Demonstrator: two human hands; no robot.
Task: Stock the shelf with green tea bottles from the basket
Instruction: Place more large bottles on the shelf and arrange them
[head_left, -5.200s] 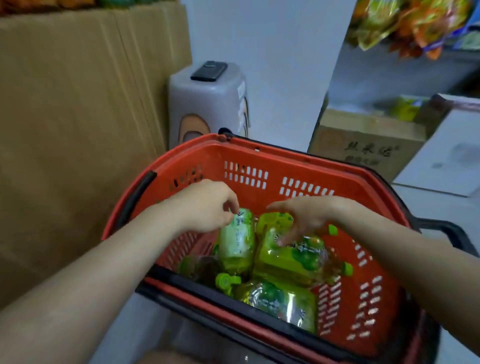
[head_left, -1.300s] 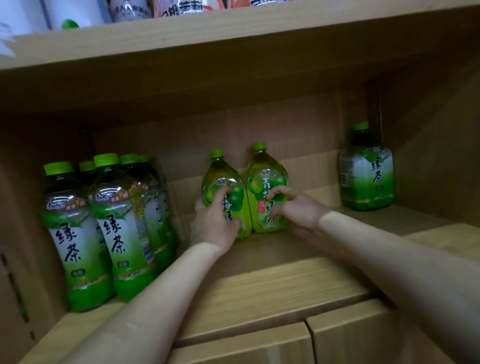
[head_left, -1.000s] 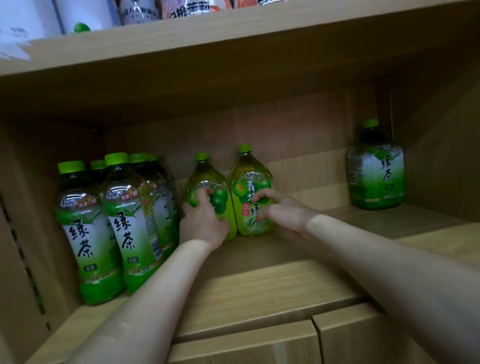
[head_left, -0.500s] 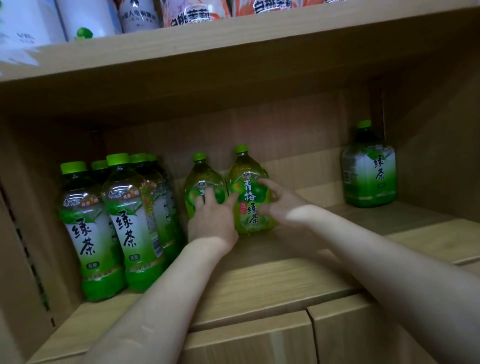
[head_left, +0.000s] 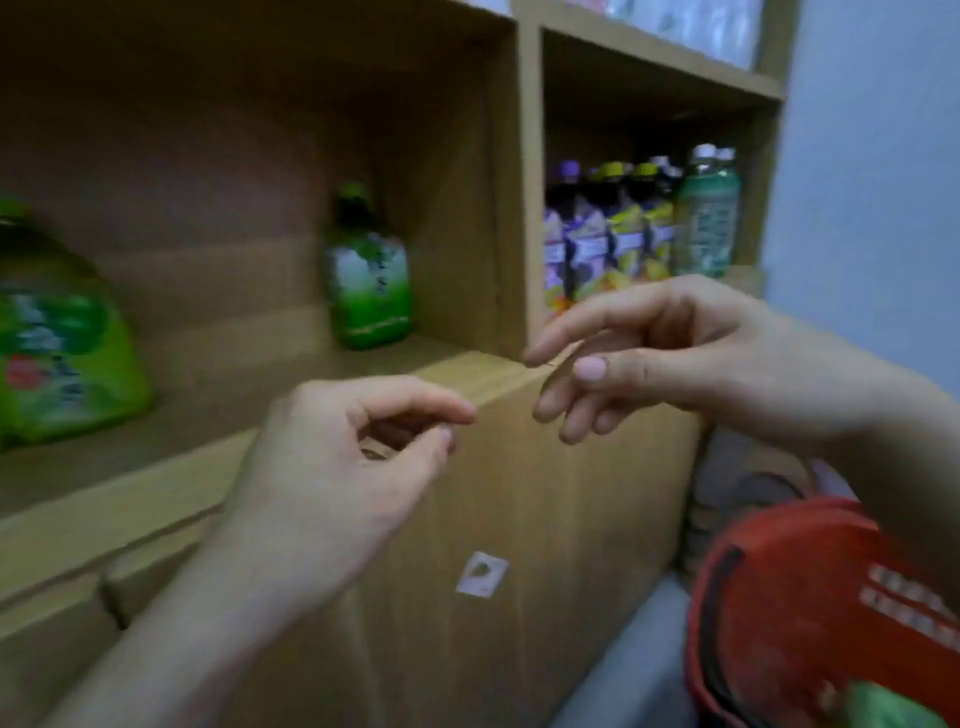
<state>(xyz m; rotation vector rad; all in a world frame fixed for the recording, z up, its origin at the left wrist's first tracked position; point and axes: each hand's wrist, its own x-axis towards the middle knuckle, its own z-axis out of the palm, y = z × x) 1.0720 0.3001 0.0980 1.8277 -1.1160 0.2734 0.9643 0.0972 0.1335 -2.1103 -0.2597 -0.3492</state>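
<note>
My left hand (head_left: 358, 457) hovers in front of the wooden shelf (head_left: 130, 499) edge, fingers loosely curled, holding nothing. My right hand (head_left: 649, 353) is further right at the shelf's corner, fingers relaxed and empty. A yellow-green tea bottle (head_left: 57, 332) stands on the shelf at the far left. A darker green tea bottle (head_left: 369, 275) stands at the back right of the same compartment. The red basket (head_left: 810, 603) is at the lower right, with a bit of a green bottle (head_left: 883, 706) showing inside. The view is blurred.
A vertical wooden divider (head_left: 524, 182) separates this compartment from a neighbouring one holding purple, yellow and pale green bottles (head_left: 623, 234). A cabinet front with a small white sticker (head_left: 480, 574) sits below the shelf. A pale wall (head_left: 872, 156) lies to the right.
Both hands have let go of the two yellow-green bottles on the shelf and pulled back. The view has swung right, bringing the red basket into sight.
</note>
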